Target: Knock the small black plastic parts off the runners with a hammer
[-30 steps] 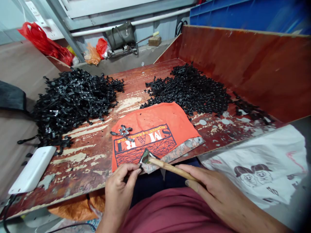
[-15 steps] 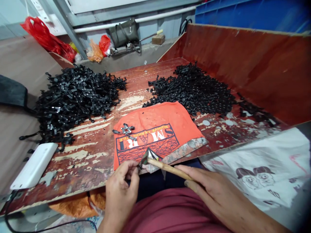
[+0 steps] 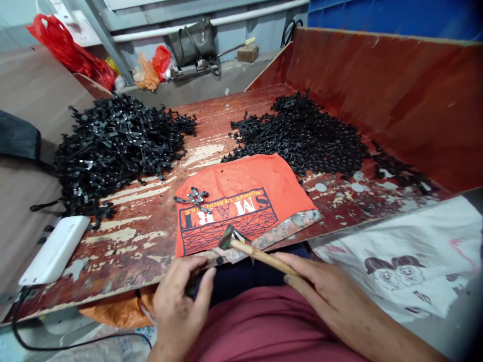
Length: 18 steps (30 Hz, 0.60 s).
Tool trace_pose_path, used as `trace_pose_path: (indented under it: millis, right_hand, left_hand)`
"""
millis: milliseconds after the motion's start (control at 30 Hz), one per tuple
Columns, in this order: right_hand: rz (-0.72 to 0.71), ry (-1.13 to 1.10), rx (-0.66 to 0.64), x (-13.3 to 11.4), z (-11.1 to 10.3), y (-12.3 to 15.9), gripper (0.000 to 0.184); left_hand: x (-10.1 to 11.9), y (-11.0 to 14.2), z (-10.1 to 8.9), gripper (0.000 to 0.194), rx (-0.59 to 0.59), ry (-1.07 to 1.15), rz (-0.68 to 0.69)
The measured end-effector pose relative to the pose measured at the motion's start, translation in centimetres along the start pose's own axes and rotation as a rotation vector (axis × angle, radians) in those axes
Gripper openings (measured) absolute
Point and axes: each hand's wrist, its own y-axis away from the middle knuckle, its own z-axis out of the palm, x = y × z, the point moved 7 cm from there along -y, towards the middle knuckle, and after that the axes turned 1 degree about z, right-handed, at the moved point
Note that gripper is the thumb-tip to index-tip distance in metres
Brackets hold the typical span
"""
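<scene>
My right hand (image 3: 320,286) grips the pale wooden handle of a small hammer (image 3: 264,259). Its dark green, patchy head lies over the lower edge of an orange printed cloth (image 3: 234,181), near the table's front edge. My left hand (image 3: 181,291) is at that edge, thumb and forefinger apart, with nothing visible between them. Just beyond its fingertips is a small dark round-ended part (image 3: 219,260), partly hidden. A few jointed black link pieces (image 3: 195,196) rest on the upper left of the cloth.
Two heaps of black link parts, a left heap (image 3: 121,146) and a right heap (image 3: 302,136), lie on the worn red table (image 3: 124,236). A white power bank-like box (image 3: 55,250) with a cable stands at left. A red board (image 3: 385,95) walls the right side.
My left thumb and forefinger have parted from their pinch and drawn back slightly left. The hammer head has risen a little, uncovering the small dark part. The camera view has shifted slightly.
</scene>
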Motion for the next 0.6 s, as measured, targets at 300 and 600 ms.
trace_pose_path:
  millis: [300, 600]
  right_hand:
    - [0.012, -0.065, -0.023, -0.1, 0.2, 0.0, 0.035]
    - [0.006, -0.049, 0.006, 0.2, -0.6, 0.4, 0.04]
  left_hand:
    - [0.8, -0.1, 1.8, 0.004, 0.003, -0.097, 0.068]
    - [2.4, -2.8, 0.0, 0.013, -0.075, -0.048, 0.052]
